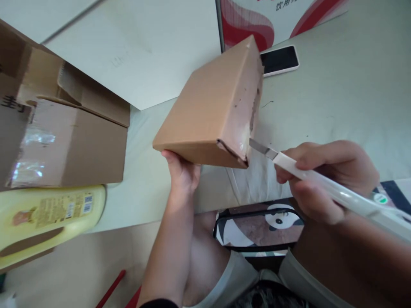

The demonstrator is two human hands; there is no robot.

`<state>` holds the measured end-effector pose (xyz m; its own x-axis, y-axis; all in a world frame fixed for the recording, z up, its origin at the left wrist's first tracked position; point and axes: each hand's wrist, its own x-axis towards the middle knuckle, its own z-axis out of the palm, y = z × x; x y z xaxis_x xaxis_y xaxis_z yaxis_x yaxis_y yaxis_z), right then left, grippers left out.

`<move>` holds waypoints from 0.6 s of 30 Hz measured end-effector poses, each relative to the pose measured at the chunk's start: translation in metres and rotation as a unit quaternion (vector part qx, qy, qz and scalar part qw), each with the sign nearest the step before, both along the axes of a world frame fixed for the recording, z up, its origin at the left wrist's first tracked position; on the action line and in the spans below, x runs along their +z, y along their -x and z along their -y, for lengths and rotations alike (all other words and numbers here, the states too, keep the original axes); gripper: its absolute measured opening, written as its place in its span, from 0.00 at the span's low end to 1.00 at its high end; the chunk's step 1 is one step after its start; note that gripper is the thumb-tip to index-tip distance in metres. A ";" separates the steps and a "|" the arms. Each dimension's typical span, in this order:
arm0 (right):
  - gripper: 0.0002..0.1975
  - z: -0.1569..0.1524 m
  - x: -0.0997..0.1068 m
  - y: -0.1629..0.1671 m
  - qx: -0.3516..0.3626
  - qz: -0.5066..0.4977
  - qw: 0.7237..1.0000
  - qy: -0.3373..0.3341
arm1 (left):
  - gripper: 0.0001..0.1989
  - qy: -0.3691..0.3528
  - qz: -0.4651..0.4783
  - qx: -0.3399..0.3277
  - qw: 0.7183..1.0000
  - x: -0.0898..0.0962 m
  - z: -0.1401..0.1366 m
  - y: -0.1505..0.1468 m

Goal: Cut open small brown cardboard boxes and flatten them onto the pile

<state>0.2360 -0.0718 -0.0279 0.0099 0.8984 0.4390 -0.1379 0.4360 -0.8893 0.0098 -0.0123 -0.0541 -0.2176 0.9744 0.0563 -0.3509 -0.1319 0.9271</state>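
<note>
A brown cardboard box (202,107) is tilted over the pale surface, with tape along its right-hand face. My left hand (181,169) holds it from below at the near edge, thumb on the side and the other fingers mostly hidden beneath. In my right hand (330,175) is a white utility knife (308,175), gripped between thumb and fingers. Its blade points left, and the tip meets or lies very close to the taped seam near the box's lower right corner; whether it has cut in I cannot tell.
Opened cardboard boxes (93,145) stand at the left, beside a yellow jug with a handle (93,214). A phone (281,60) lies behind the box, near a red and white carton (247,21). A panda-patterned bag (257,229) sits below the table edge.
</note>
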 end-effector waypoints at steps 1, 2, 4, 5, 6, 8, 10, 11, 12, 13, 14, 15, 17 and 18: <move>0.14 0.000 0.003 0.001 0.016 0.004 0.999 -0.041 | 0.41 -0.001 0.005 0.000 1.000 0.000 0.001 -0.002; 0.16 -0.001 0.005 0.002 0.017 0.006 0.997 -0.076 | 0.41 -0.001 0.011 0.000 1.000 0.000 0.001 -0.004; 0.17 -0.001 0.008 0.006 -0.013 -0.003 0.995 -0.100 | 0.40 0.002 0.024 -0.002 1.000 0.001 0.002 -0.007; 0.16 -0.001 0.008 0.009 -0.032 -0.013 0.994 -0.099 | 0.40 0.004 0.030 -0.002 1.000 0.001 0.002 -0.009; 0.14 0.000 0.008 0.013 -0.048 -0.020 0.994 -0.096 | 0.40 0.006 0.033 -0.002 0.999 0.001 0.002 -0.010; 0.12 0.001 0.009 0.019 -0.074 -0.030 0.993 -0.086 | 0.41 0.017 0.035 0.001 0.999 0.000 0.002 -0.014; 0.09 0.002 0.010 0.025 -0.100 -0.041 0.992 -0.068 | 0.42 0.033 0.041 -0.005 0.999 0.000 0.004 -0.017; 0.08 0.001 0.011 0.026 -0.117 -0.045 0.991 -0.055 | 0.43 0.042 0.046 -0.014 0.998 0.000 0.006 -0.018; 0.07 0.001 0.011 0.027 -0.132 -0.046 0.989 -0.044 | 0.44 0.050 0.052 -0.024 0.997 0.000 0.007 -0.019; 0.06 0.000 0.012 0.027 -0.144 -0.041 0.988 -0.039 | 0.44 0.057 0.057 -0.035 0.996 0.000 0.008 -0.019; 0.06 -0.001 0.012 0.027 -0.158 -0.030 0.986 -0.040 | 0.45 0.063 0.059 -0.041 0.995 0.000 0.009 -0.019; 0.06 -0.002 0.013 0.026 -0.171 -0.011 0.984 -0.044 | 0.45 0.064 0.060 -0.040 0.995 0.001 0.010 -0.019; 0.06 -0.004 0.013 0.025 -0.200 0.034 0.977 -0.059 | 0.44 0.060 0.056 -0.025 0.996 0.003 0.010 -0.017; 0.06 -0.004 0.014 0.024 -0.209 0.055 0.974 -0.071 | 0.44 0.057 0.053 -0.016 0.997 0.005 0.010 -0.016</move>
